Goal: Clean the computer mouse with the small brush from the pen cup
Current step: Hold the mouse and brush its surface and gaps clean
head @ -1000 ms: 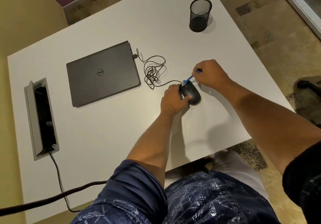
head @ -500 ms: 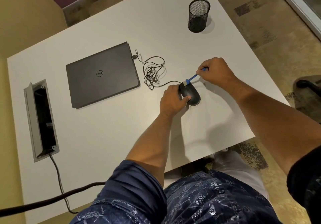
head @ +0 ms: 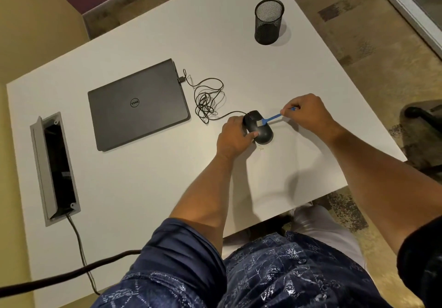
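Note:
A black wired computer mouse (head: 262, 132) lies on the white table (head: 143, 176), right of centre. My left hand (head: 233, 136) grips its left side, thumb across the back. My right hand (head: 307, 113) pinches the handle of a small blue brush (head: 271, 118), whose pale bristles rest on top of the mouse near its buttons. The black mesh pen cup (head: 268, 22) stands upright at the far right of the table, well away from both hands, and looks empty.
A closed dark laptop (head: 136, 105) lies left of the mouse, with the mouse's tangled cable (head: 208, 99) plugged into its side. An open cable box (head: 55, 166) sits in the table's left part, with cords (head: 79, 248) running toward me. The table's near edge is close to my right forearm.
My right hand has drawn back to the right, and the brush head has slid from the mouse's front edge onto its top. My left hand has kept its hold.

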